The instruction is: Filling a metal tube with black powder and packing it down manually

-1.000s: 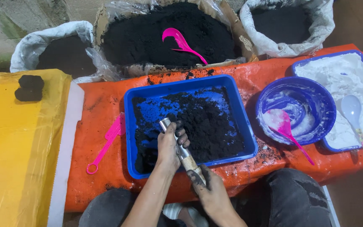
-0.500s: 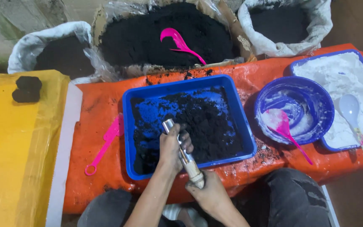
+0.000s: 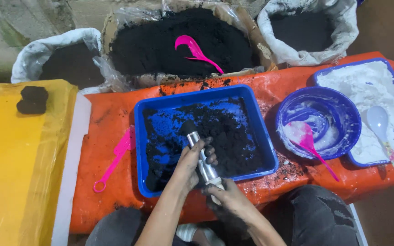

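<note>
Gripping the slim silver metal tube with both hands, left hand wrapped round its middle and right hand closed on its near end, over the near edge of the square blue plastic tray of black powder, a slip could scatter grit across the orange plastic-covered table, with open sacks of black powder along its far edge.

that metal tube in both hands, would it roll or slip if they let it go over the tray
The metal tube looks round and smooth, so it would probably roll on a flat surface. In the blue tray the loose black powder would likely stop it. The left hand and right hand are powder-coated, so grip may be slippery.
</note>
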